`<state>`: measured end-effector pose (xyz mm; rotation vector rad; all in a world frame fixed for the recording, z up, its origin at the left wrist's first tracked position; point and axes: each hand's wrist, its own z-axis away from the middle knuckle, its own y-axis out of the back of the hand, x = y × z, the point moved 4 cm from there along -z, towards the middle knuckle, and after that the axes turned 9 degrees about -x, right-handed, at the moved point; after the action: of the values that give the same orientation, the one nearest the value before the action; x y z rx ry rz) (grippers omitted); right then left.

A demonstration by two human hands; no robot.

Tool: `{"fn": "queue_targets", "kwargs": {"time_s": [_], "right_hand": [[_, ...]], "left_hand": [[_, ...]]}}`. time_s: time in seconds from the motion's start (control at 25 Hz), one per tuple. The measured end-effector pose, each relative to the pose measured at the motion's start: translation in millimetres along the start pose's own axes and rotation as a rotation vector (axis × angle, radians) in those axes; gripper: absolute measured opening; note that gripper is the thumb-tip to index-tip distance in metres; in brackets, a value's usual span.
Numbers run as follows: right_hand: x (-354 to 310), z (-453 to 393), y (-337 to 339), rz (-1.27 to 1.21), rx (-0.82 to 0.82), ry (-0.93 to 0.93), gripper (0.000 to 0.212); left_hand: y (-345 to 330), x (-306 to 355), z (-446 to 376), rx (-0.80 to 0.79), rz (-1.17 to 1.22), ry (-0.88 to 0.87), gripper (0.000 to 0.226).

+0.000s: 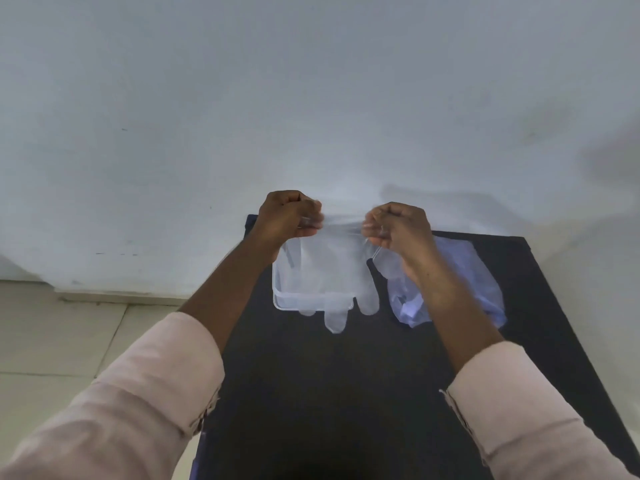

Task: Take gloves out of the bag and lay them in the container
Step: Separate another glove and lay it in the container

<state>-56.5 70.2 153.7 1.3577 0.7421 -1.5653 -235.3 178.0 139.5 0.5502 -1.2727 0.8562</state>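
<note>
A thin clear plastic glove (332,271) hangs stretched between both hands, cuff up and fingers dangling down. My left hand (287,216) pinches the cuff's left corner and my right hand (398,226) pinches the right corner. Below and behind the glove sits a clear square container (282,299) on the dark table; the glove's fingertips hang past its near rim. A crumpled bluish-clear bag (467,278) lies on the table to the right of the container, partly hidden by my right wrist.
The dark table (329,393) runs toward me, with its far edge against a pale wall (311,98). Light floor tiles (62,341) show to the left of the table. Both forearms wear pale pink sleeves.
</note>
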Motion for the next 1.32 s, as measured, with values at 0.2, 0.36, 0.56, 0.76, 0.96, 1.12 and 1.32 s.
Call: {"fn": "queue_targets", "kwargs": {"time_s": [0.2, 0.36, 0.56, 0.76, 0.96, 1.12, 1.32], "right_hand": [[-3, -93, -10, 0.07, -0.06, -0.016, 0.021], [-8, -137, -22, 0.13, -0.098, 0.033, 0.021], [-23, -150, -30, 0.165, -0.063, 0.156, 0.02], [-24, -149, -31, 0.168, -0.033, 0.214, 0.017], [-32, -141, -28, 0.18, -0.061, 0.217, 0.017], [-51, -134, -26, 0.276, -0.127, 0.193, 0.014], [-54, -58, -28, 0.397, 0.301, 0.549, 0.017]], "left_hand": [[24, 6, -65, 0.14, -0.031, 0.053, 0.006], [39, 13, -99, 0.221, -0.067, 0.014, 0.008], [51, 25, -112, 0.25, -0.077, -0.08, 0.007], [51, 30, -111, 0.225, -0.088, -0.14, 0.008], [49, 32, -100, 0.195, -0.088, -0.152, 0.009], [45, 37, -79, 0.177, -0.033, -0.132, 0.009], [22, 34, -54, 0.275, 0.105, -0.161, 0.009]]}}
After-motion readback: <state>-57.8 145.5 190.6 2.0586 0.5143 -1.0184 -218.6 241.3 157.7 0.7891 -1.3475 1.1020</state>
